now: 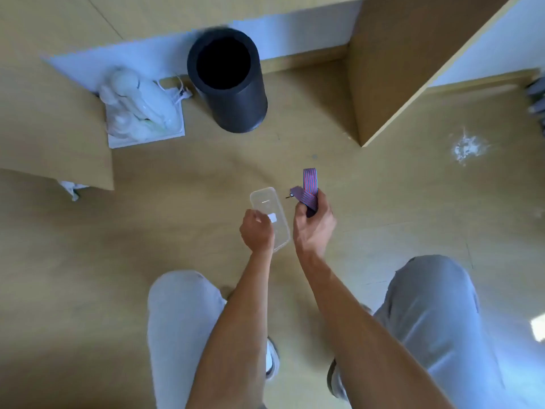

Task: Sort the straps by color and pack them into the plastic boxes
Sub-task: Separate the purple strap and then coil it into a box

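Note:
My left hand grips a clear plastic box by its near end; the box has a small white label and looks to hold nothing. My right hand holds a folded strap with fine red and blue stripes, one loop sticking up past my fingers, a small dark clip at its left end. The strap is just to the right of the box, a short gap apart. Both are held above the wooden floor in the middle of the view.
A tall black cylindrical bin stands on the floor ahead. Left of it a white tray carries a bundle in clear plastic wrap. Wooden furniture panels rise at the right and left. My knees in grey trousers are at the bottom.

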